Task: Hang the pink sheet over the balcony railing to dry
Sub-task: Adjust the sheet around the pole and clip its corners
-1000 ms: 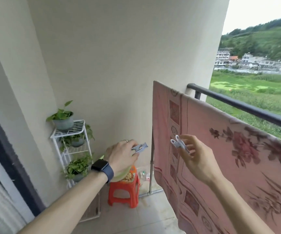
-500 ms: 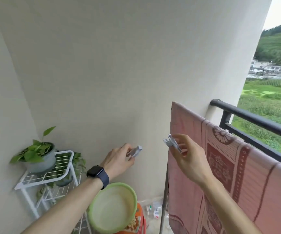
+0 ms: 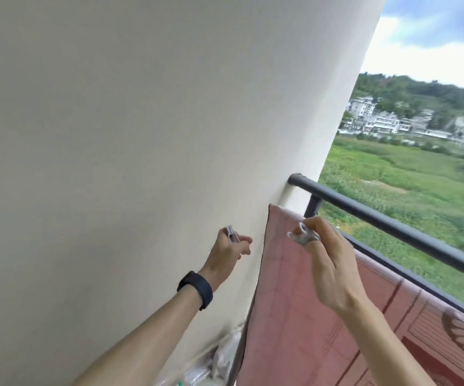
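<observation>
A pale balcony wall [image 3: 141, 135] fills the left, with green fields and houses beyond the dark railing [image 3: 392, 227] on the right. The pink sheet [image 3: 289, 324] hangs draped along a line just below that top rail, its near edge close to the wall. The left hand [image 3: 226, 256], with a dark watch [image 3: 197, 288] on its wrist, pinches a pale clothes peg [image 3: 232, 234] beside the sheet's edge, and the right hand [image 3: 333, 266] pinches a second peg [image 3: 303, 235] near the sheet's top corner.
</observation>
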`<state>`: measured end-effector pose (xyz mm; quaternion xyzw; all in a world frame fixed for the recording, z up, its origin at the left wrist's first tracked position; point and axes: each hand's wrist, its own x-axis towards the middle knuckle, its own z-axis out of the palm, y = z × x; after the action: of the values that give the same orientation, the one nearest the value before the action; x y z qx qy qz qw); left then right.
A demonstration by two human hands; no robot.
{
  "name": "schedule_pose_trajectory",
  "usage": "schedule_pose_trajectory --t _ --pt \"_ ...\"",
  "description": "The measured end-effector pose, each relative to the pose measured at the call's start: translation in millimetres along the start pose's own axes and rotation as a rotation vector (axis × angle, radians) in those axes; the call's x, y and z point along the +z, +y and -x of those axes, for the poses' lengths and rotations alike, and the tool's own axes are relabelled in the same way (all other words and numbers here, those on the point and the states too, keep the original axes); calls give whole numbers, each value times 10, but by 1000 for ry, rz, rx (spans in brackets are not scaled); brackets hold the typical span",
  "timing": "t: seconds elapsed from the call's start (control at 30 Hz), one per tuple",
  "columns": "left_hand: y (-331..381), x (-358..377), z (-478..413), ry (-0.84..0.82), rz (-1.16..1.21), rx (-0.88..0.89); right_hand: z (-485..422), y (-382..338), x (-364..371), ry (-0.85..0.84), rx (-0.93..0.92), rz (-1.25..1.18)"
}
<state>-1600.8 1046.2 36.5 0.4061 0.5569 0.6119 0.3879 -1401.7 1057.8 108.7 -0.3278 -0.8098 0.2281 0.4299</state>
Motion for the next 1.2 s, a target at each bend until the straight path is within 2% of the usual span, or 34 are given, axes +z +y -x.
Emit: schedule_pose_trajectory --t 0.17,0.23,0.3,0.4,0.53,0.6,0.67,0.8,0.93,1.07,1.2 --pt "-124 98 -624 -502 169 -18 -281 -109 154 125 -12 298" --pt "-186 132 -723 -594 182 -39 -403 -127 178 151 16 472" --pt "-262 131 -808 -560 192 -12 -538 -133 203 117 69 609" --pt "-355 101 -886 -426 231 81 -699 -109 261 81 175 698" --pt "-313 63 -882 -270 133 227 -892 -117 288 -79 284 747" --pt "-242 32 -923 -232 143 280 -1009 -146 295 -57 214 733" --pt "-207 17 -938 -201 212 260 -1094 -141 351 28 140 721" --pt "-478 107 -734 -253 143 128 -1073 19 431 47 211 715" --pt "-1083 135 -395 -149 254 -10 -1018 72 422 27 77 740" --pt "-1447 177 -242 -159 37 -3 -891 91 573 29 -85 1004" --pt "-1598 111 -317 -194 -180 107 -865 116 612 66 -87 1022"
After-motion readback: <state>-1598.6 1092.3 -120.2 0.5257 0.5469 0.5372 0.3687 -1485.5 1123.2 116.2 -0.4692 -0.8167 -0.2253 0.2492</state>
